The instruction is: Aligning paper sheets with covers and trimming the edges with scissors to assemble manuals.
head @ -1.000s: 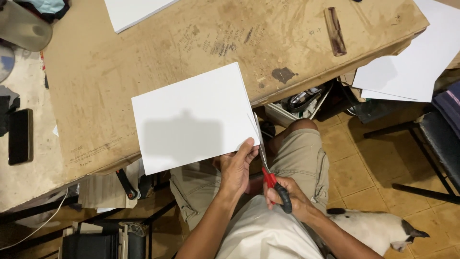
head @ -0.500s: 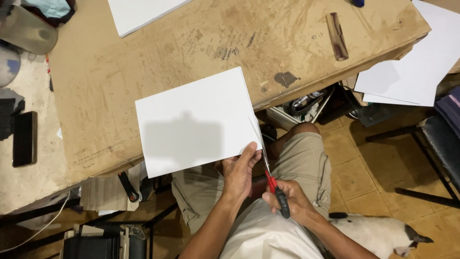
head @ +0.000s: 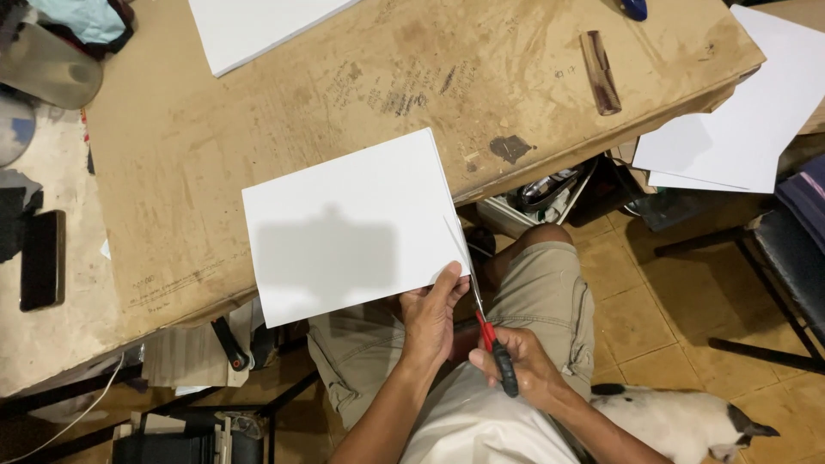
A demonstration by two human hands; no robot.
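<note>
Scissors (head: 490, 331) with red and black handles, gripped in the right hand (head: 522, 368), fingers curled through the grips, blades slicing into the near right corner of a white sheet (head: 352, 228). Left hand (head: 432, 316) pinching the sheet's near edge, thumb on top, fingers underneath, just beside the blades. Sheet lying partly on a worn brown table (head: 258, 112), its near right corner hanging out past the table edge above a lap in khaki shorts (head: 550, 283). Thin strip of the sheet's right edge already separated along the cut line. Second white sheet (head: 258, 26) at the table's far side, well apart from the first. Dark comb (head: 599, 72) near the table's far right corner. Loose stack of white papers (head: 739, 120) off to the right, beyond the table corner. Black phone (head: 41, 259) on a pale surface at left. Black chair (head: 795, 258) at right on a tiled floor (head: 653, 318). White and dark cat (head: 687, 423) stretched out on the tiles beside the right forearm.
</note>
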